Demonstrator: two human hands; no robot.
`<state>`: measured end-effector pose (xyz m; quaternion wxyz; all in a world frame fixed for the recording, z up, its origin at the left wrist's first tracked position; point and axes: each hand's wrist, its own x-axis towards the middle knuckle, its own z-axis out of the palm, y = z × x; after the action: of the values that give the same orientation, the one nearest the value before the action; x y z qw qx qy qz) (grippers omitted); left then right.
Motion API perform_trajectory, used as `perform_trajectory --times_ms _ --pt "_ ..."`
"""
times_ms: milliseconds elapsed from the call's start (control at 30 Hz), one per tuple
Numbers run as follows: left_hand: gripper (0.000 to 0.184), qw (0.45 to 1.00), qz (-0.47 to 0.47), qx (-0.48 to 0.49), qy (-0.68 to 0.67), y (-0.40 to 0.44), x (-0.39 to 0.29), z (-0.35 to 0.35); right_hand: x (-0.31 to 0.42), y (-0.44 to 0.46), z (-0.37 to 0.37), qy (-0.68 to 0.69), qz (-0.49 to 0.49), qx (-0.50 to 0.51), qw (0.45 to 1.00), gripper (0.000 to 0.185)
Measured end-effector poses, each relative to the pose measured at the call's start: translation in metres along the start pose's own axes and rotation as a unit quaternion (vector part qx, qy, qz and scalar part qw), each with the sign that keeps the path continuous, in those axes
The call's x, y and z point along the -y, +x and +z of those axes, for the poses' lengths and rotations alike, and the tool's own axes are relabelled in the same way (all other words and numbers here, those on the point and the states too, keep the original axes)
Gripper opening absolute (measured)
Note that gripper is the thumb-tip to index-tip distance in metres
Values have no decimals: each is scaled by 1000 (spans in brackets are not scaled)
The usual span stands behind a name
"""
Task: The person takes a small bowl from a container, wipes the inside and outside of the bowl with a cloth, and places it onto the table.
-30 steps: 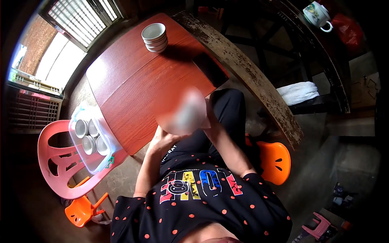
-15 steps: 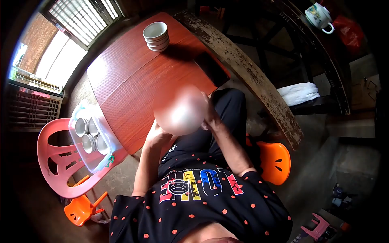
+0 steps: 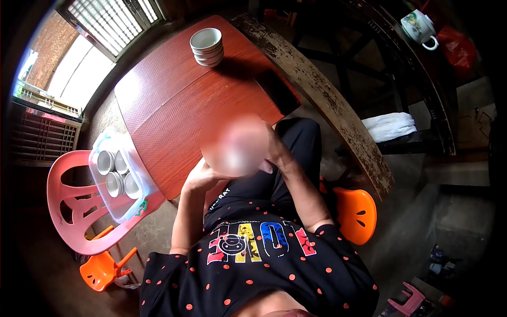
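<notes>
Above my lap, at the near edge of the red-brown table, my two hands are raised close together. A round blur hides what is between them; only a pale, whitish patch shows through. My left hand curves in from the left side of the blur, its fingers mostly hidden. On the other side, my right hand is bent inward, with curled fingers showing below. Farther off on the table stands a stack of white bowls.
A clear plastic bin holding several stacked bowls rests on a pink chair at left. Orange stools stand at right and lower left. A worn wooden bench runs along the right. A dark flat object lies on the table.
The view has shifted slightly. Both hands stay at the same place around the blur, with the fingers of my right hand showing a little more below it. The bowls stand unmoved.
</notes>
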<state>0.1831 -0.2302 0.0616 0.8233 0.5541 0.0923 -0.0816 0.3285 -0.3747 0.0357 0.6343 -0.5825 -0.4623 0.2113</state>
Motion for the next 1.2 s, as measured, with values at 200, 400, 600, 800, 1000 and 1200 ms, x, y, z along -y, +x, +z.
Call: perform_trajectory --times_ms 200,400,600,800,1000,1200 --pt "41 969 102 13 -224 7 22 -13 14 7 4 -192 -202 -39 959 38" --pt "53 894 25 -27 -447 -1 10 9 53 -5 34 -193 -100 -98 971 25" --pt "50 906 123 6 -405 1 17 17 52 26 8 38 71 68 994 27" --pt "46 984 125 -73 -107 -4 1 25 -26 0 48 150 73 -204 965 46" --pt "49 961 49 35 -270 0 0 2 36 21 11 350 199 -15 915 38" --pt "24 993 81 -59 58 4 8 24 -2 2 41 418 225 -256 842 49"
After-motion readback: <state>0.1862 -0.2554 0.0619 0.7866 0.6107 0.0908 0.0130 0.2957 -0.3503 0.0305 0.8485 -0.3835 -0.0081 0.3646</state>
